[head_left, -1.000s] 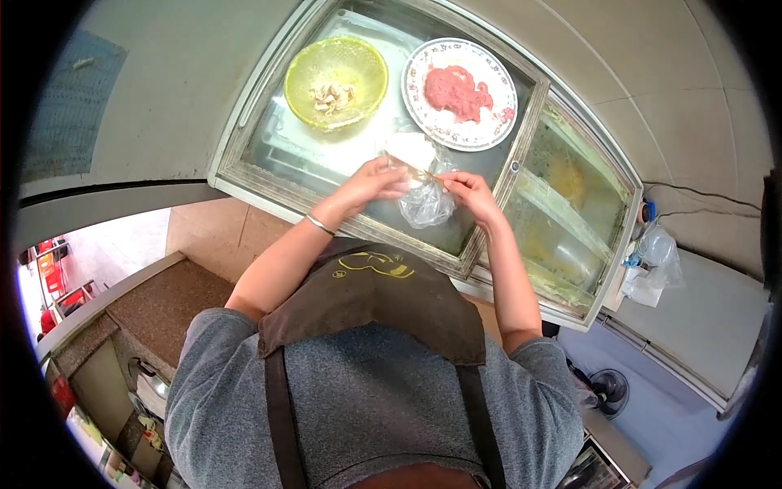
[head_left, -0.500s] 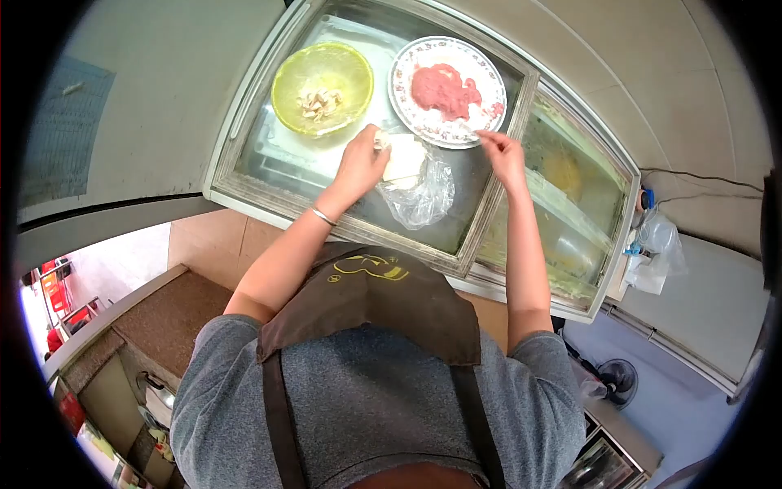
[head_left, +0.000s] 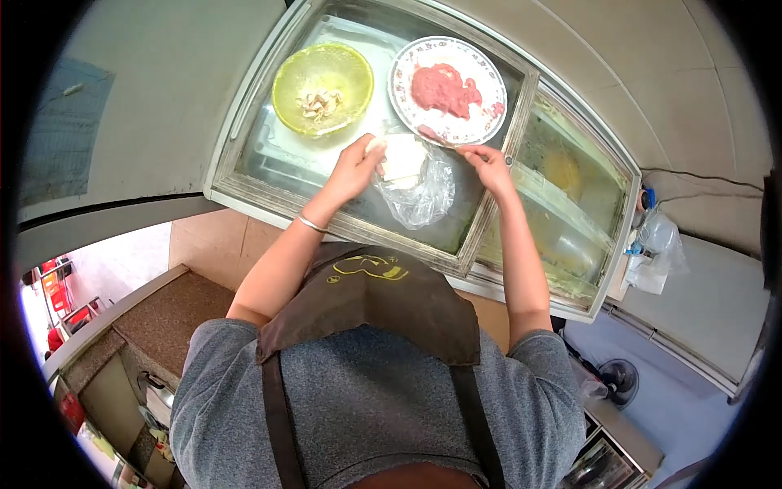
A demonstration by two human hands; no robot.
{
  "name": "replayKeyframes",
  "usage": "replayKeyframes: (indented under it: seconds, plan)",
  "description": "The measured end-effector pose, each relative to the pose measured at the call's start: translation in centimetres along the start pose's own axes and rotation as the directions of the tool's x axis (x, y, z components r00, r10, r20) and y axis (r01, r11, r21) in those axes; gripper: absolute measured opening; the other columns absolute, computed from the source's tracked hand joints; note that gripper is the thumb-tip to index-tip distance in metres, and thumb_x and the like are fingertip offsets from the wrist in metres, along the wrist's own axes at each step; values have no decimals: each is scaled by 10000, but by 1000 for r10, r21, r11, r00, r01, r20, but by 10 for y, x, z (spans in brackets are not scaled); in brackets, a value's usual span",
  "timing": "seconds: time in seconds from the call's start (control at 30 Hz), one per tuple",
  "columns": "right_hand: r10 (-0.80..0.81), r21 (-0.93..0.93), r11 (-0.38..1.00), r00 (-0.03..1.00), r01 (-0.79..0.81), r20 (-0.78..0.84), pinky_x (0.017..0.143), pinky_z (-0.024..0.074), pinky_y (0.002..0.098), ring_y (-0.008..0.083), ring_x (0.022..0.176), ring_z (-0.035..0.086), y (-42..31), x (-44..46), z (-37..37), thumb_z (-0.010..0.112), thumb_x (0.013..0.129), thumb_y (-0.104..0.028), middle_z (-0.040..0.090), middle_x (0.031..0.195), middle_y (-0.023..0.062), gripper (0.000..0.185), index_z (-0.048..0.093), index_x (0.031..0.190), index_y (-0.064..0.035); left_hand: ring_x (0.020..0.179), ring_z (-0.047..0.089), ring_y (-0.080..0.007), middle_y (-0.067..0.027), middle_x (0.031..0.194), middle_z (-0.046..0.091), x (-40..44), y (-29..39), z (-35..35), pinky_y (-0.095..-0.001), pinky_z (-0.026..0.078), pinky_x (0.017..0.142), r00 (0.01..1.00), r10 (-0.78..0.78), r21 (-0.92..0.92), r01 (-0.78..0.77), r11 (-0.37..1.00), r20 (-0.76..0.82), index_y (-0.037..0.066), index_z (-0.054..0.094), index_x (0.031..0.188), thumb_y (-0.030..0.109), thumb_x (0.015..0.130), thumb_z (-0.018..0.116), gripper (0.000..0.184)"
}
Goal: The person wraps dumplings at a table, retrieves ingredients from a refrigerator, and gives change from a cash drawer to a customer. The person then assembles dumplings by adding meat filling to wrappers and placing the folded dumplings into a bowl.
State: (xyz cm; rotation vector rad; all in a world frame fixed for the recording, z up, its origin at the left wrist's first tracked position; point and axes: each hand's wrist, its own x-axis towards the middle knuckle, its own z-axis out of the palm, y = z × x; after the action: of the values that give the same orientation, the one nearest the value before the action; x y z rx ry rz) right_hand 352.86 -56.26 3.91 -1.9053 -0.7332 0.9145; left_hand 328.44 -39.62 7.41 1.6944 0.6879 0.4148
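Observation:
My left hand [head_left: 355,169] is closed, its fingertips pinching a pale wrapper [head_left: 375,145] beside a stack of white square wrappers [head_left: 401,155]. The stack lies on a clear plastic bag [head_left: 425,200]. In my right hand [head_left: 491,169] is a thin stick [head_left: 447,143], its tip pointing left with a bit of pink meat on it, at the near rim of a plate. That flower-patterned white plate [head_left: 405,96] carries a mound of pink minced meat [head_left: 444,90]. Left of it stands a yellow-green bowl [head_left: 285,81] holding several folded wontons [head_left: 318,103].
Everything sits on the sliding glass top of a chest freezer [head_left: 358,231] with worn frame rails. A tiled wall [head_left: 652,73] rises beyond. Plastic bags [head_left: 658,248] hang at the right, and a small fan [head_left: 619,379] stands lower right.
The stick in my right hand has swung left over the plate's near rim and now shows meat on its tip. My left hand has shifted slightly down, against the wrapper stack.

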Motion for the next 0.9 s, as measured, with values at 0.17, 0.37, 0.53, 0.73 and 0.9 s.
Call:
replayKeyframes:
  seconds: [0.17,0.37,0.53,0.73,0.9]
  plan:
    - [237,79,964,958,-252,162,772,437,255,112,807,562,-26,-37,17,586,843,-101,656,876,29,183,682,993,-60,575,553,-76,-32,756,581,-14,-12,-10,-211,448,476,981,-182,-263,192,945,63,21,509,978,246,924,512,231]
    - [-119,-91,988,990,125,75,744,445,269,171,822,576,9,-55,47,606,810,-70,614,855,71,168,682,959,-51,549,534,-86,-14,703,548,-24,-36,-9,-229,445,471,934,-358,-348,341,874,14,27,537,868,257,931,485,244]
    - [-200,-197,959,979,202,31,737,451,283,197,812,585,13,-49,51,607,809,-89,622,847,93,173,687,962,-66,607,513,-79,-3,719,540,-33,-36,1,-223,442,506,966,-254,-104,257,961,41,30,556,937,240,938,468,228]
    - [5,-8,1000,991,-4,136,769,453,272,136,836,585,-4,-46,44,586,844,-136,658,898,63,195,678,986,-38,674,529,-97,-27,900,596,-28,-27,7,-238,456,587,886,-408,-325,460,826,219,80,560,1123,190,915,490,246]
    - [161,145,967,945,-209,286,500,290,174,15,552,374,-44,-52,36,602,843,-140,590,731,-57,200,672,1009,-52,676,525,-95,-6,949,581,-18,19,20,-218,449,574,847,-483,-689,488,537,223,118,525,1203,149,903,497,304]
